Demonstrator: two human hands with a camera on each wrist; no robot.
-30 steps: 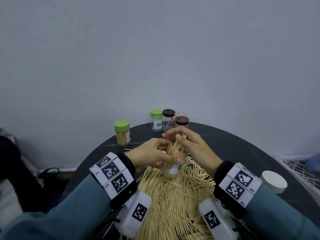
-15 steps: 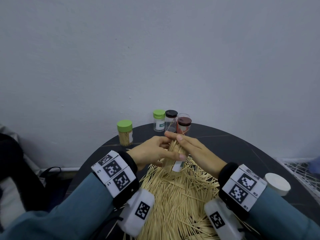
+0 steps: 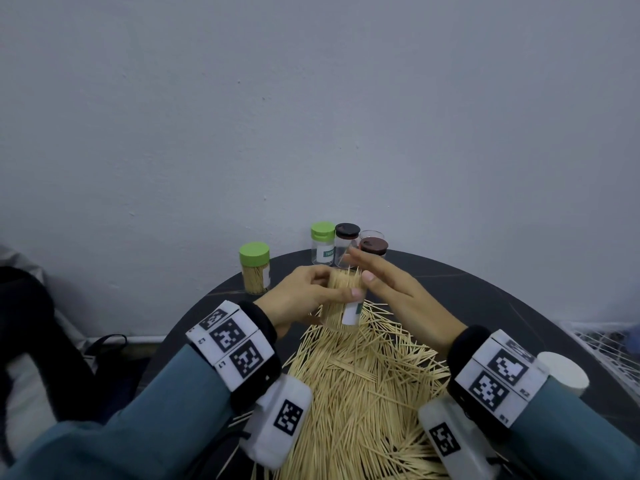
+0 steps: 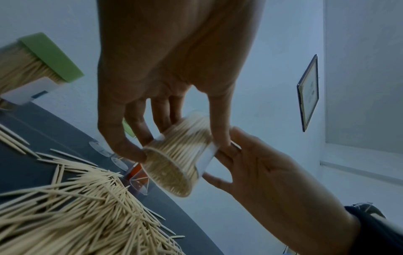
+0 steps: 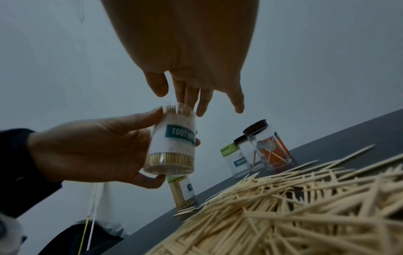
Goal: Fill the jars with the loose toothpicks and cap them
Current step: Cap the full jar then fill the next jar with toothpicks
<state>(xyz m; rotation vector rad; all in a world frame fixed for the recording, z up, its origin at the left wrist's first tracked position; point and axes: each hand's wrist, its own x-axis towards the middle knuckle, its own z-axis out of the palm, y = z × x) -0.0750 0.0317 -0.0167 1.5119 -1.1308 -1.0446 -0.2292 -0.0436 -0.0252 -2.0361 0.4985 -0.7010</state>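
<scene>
My left hand point(image 3: 329, 285) grips a clear labelled jar point(image 3: 341, 301) packed with toothpicks, lifted just above the loose toothpick pile point(image 3: 363, 382). The jar has no cap, and the stick tips show at its mouth. My right hand point(image 3: 358, 268) holds its fingers straight over that mouth, gripping nothing. In the right wrist view the jar point(image 5: 172, 141) stands nearly upright in the left hand, with the right fingers point(image 5: 197, 101) at its rim. The left wrist view shows the jar point(image 4: 179, 155) from below, pinched between thumb and fingers.
A full green-capped jar point(image 3: 254, 268) stands at the back left of the dark round table point(image 3: 485, 299). Behind the hands stand a green-capped jar point(image 3: 322, 242), a black-capped jar point(image 3: 346, 244) and a brown-capped jar point(image 3: 373, 247), nearly empty. A white cap point(image 3: 561, 374) lies by my right wrist.
The toothpicks that stuck out of the jar now sit down inside it. The left hand has raised the jar a little. The right fingers have straightened over the mouth.
</scene>
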